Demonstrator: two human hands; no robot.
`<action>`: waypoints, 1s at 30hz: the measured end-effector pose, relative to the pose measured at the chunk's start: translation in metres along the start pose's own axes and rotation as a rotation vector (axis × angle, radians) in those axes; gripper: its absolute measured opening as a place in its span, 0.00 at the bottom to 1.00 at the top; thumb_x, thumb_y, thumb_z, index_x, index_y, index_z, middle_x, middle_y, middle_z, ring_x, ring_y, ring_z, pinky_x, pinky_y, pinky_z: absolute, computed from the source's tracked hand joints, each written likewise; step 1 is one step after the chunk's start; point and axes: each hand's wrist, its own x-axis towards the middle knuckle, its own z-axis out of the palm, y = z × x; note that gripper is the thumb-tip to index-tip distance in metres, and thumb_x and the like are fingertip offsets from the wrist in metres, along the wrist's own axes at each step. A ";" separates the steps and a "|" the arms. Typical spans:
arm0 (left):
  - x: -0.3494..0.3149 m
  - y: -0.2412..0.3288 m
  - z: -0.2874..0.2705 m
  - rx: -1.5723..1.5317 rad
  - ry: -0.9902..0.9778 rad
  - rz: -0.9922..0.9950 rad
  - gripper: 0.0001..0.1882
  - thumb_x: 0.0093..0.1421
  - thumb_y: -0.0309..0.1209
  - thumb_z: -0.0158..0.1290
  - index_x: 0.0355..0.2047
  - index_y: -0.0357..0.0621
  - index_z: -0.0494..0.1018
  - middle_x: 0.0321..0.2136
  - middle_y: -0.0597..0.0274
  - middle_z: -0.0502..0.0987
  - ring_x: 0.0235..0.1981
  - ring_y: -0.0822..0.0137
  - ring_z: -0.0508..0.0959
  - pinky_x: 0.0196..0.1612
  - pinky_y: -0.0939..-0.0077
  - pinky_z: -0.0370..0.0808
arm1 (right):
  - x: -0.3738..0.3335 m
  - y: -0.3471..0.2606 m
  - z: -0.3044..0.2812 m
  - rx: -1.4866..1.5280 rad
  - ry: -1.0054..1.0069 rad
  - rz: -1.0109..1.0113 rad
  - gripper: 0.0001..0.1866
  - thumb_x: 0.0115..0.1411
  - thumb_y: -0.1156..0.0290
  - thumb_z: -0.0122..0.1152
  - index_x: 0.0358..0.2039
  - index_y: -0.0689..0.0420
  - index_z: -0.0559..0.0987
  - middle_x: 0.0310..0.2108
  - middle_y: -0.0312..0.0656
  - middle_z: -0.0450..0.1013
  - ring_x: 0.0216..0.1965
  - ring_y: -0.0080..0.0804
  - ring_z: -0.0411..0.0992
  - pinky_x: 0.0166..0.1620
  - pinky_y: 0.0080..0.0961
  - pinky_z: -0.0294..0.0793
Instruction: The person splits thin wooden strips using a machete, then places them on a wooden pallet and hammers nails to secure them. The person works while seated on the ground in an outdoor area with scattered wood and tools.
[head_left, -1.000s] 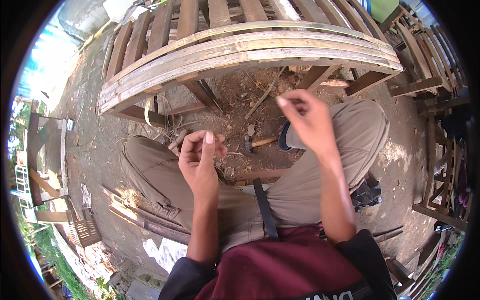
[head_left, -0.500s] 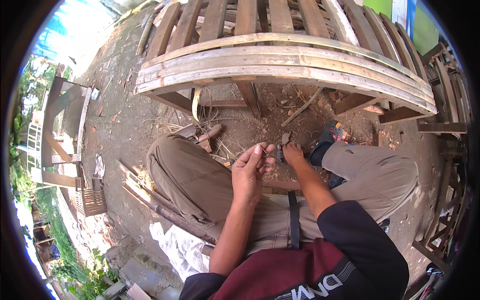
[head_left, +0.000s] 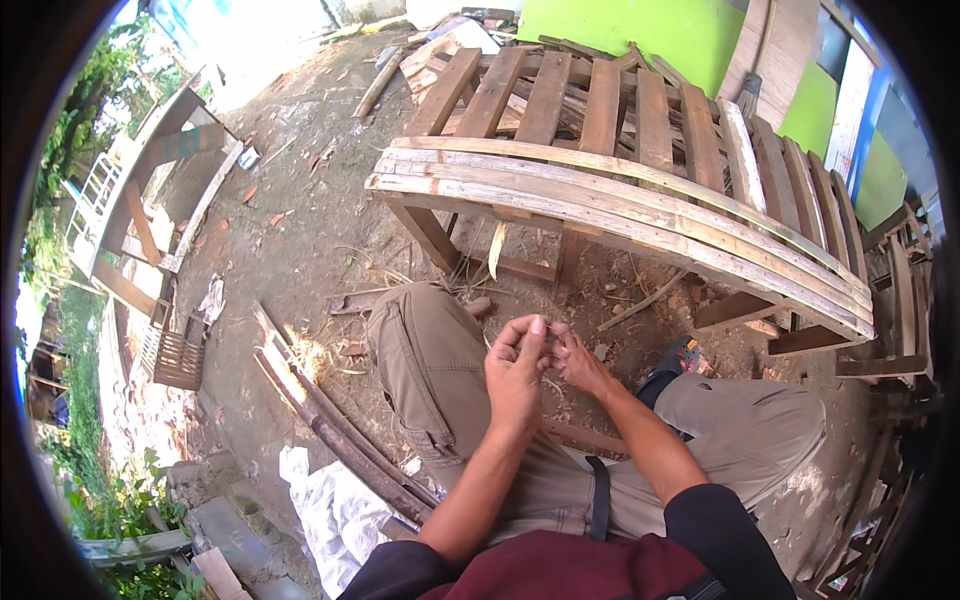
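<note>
Above my lap, my left hand (head_left: 516, 368) is raised with its thumb and fingertips pinched together. My right hand (head_left: 580, 363) meets it from the right, its fingers closed and touching or almost touching the left fingertips. Whatever sits between the fingertips is too small to name. Below the hands lie my brown trousers (head_left: 425, 355) and a dark strap (head_left: 600, 500). Just beyond the hands is the bare dirt ground with wood scraps.
A slatted wooden bench frame (head_left: 610, 190) stands ahead, with loose wood behind it. Long split poles (head_left: 340, 440) and a white cloth (head_left: 335, 510) lie at my left. Farther left are a wooden frame (head_left: 140, 225) and a slatted basket (head_left: 178, 355). A green panel (head_left: 640, 35) stands behind.
My right hand has come up from near the ground to the left hand's fingertips. The left hand keeps its pinch. The view has turned to the left.
</note>
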 end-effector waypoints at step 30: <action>0.327 0.171 -0.082 1.365 0.311 0.696 0.14 0.71 0.37 0.48 0.42 0.36 0.70 0.31 0.31 0.80 0.36 0.31 0.80 0.40 0.43 0.74 | 0.238 -0.208 -0.247 -0.407 0.048 -0.108 0.12 0.67 0.71 0.53 0.40 0.71 0.69 0.34 0.71 0.76 0.40 0.69 0.77 0.45 0.58 0.76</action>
